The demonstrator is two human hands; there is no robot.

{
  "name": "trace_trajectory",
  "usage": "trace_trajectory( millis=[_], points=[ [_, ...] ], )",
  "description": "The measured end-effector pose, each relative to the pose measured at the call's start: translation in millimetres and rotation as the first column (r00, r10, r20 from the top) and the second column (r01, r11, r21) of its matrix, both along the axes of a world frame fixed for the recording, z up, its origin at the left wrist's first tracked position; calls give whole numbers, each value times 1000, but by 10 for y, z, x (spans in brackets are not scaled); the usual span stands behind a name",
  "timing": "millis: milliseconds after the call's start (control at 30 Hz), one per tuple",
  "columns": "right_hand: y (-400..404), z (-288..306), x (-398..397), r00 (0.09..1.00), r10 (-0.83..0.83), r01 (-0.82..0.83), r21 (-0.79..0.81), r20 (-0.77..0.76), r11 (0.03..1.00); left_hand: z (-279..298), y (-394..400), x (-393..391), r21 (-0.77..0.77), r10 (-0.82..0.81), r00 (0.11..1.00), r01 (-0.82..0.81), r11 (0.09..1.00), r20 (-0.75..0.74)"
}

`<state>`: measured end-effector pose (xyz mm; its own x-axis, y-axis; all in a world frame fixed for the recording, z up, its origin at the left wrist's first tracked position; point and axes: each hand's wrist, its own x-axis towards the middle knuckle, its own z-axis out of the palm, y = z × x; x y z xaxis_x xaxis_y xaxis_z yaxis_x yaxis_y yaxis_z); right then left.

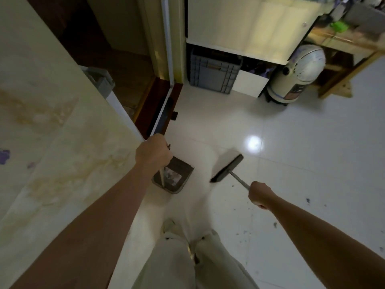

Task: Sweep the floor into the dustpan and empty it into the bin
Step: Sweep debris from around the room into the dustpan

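White tile floor [291, 142], debris-holding dustpan [177, 180]

Home: tiled floor [291, 142], cabinet [245, 24], fan [300, 74].

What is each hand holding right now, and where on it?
Left hand grips the dustpan by its upright handle; right hand grips the broom by its shaft.

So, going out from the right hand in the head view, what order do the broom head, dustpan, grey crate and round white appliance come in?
From the right hand, nearest first:
1. Broom head, just ahead of it on its left, at the end of the handle it grips.
2. Dustpan, farther left, under the left hand.
3. Grey crate, far ahead by the wall.
4. Round white appliance, far ahead to the right; too close to the crate to call.
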<state>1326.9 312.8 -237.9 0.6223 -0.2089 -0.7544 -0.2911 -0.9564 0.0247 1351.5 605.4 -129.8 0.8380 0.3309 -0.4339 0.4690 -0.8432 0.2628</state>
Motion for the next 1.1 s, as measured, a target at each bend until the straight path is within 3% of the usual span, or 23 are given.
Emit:
trace_trajectory(
  millis=[200,300,433,700,1100],
  points=[
    [-130,28,-164,999,34,-29,140,-33,990,-85,-180,-83,-66,99,993,-95,993,66],
    [61,-123,-254,985,146,-129,176,-87,976,-213,-226,-247,-104,137,984,-125,987,115],
    [92,-258,-470,969,230,-217,130,-95,968,-323,-226,-374,-116,179,966,-160,980,185],
    [-514,24,-487,990,130,-130,3,-50,991,-337,-216,-358,-189,221,939,-175,966,262],
    [500,-198,-543,873,487,-477,181,-14,860,-471,10,-341,-301,257,916,-162,940,308]
  ],
)
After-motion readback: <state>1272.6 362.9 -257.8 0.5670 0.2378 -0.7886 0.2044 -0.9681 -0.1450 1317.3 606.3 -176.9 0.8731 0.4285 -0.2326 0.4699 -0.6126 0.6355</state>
